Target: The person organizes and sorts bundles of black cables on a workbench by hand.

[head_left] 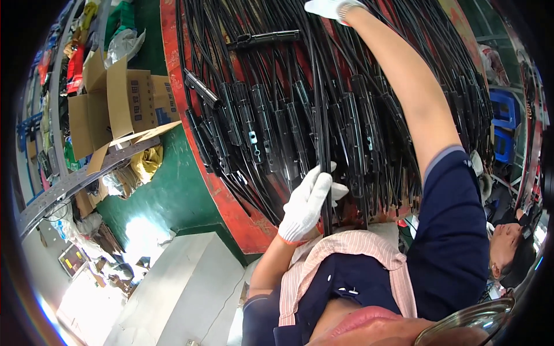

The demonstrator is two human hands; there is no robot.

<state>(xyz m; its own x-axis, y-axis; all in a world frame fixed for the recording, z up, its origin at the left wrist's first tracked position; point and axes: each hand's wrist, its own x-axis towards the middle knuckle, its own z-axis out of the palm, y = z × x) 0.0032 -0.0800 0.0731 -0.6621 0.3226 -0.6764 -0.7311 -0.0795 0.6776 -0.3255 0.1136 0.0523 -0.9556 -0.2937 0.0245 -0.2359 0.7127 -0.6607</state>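
Note:
My left hand [306,206], in a white knit glove, is closed around a few long black cables [321,124] close to my body. These cables run away from me over the pile toward the far edge of the view. My right arm reaches far out, and my right hand [334,8], also in a white glove, is at the cables' far stretch. The top edge cuts it off, so its grip does not show. Many black cables with thick black tubular ends [264,115] lie side by side beneath my hands. One black tubular part [268,38] lies crosswise over them.
The cables lie on a worn red table [222,199]. Open cardboard boxes [128,106] stand on a metal rack at the left. A grey-white cabinet [179,288] is at the near left. Blue plastic stools [504,109] and another person [508,248] are at the right.

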